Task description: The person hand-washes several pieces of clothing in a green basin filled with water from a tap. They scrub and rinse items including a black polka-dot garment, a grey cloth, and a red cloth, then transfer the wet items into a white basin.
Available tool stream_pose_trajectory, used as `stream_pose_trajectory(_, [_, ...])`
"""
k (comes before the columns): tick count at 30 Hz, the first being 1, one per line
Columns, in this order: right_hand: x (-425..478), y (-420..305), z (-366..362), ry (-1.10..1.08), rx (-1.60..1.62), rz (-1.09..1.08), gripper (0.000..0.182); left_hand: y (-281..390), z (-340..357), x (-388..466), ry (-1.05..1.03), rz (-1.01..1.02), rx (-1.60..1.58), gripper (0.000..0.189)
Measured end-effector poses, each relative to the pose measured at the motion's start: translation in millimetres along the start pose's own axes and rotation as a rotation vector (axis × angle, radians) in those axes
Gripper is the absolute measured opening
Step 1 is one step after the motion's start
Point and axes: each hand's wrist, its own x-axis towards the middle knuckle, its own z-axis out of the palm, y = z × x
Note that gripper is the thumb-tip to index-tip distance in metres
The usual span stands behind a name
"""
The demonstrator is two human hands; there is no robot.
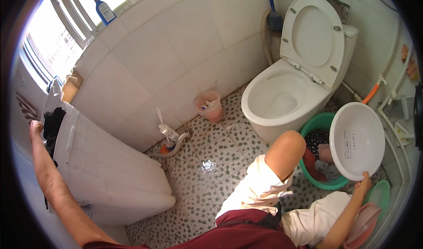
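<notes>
My right hand (363, 183) grips the lower rim of a white plastic basin (360, 143), which is tilted and bears printed symbols and writing. Behind it, a green tub (327, 184) on the floor holds wet-looking clothes, among them a dark polka-dot cloth (315, 141) and a red one (310, 166). The basin hides part of this tub. Far left, my left hand (35, 130) is at the top of a white washing machine (115, 169), beside a bunched black cloth (53, 126). Its fingers are mostly hidden, so whether it grips anything is unclear.
A toilet (264, 116) with its lid raised stands ahead. By the wall are a pink bucket (210, 108), a white bottle (168, 133) and a drain hose (175, 149). Pink (362, 222) and green basins (380, 196) lie near my right arm. A blue bottle (105, 11) stands on the windowsill.
</notes>
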Motion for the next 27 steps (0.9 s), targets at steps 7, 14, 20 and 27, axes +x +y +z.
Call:
stream_pose_trajectory(7, [2.7, 11.4, -8.2, 0.018, 0.155, 0.010, 0.020, 176.9, 46.4, -40.9, -0.107, 0.434, 0.099, 0.052])
stream_pose_trajectory(14, [-49.8, -30.4, -12.8, -0.050, 0.290, 0.063, 0.022, 443.9, 44.6, -581.4, -0.988, 0.872, -0.910, 0.034])
stream_pose_trajectory(20, [-81.5, -46.6, -17.5, -0.107, 0.504, 0.178, 0.019, 509.9, 10.9, -860.5, -1.819, 1.237, -1.233, 0.027])
stream_pose_trajectory(27, [-76.0, -50.4, -33.3, 0.037, 0.452, 0.135, 0.021, 497.2, -64.6, -1002.9, -1.367, 2.443, -0.649, 0.031])
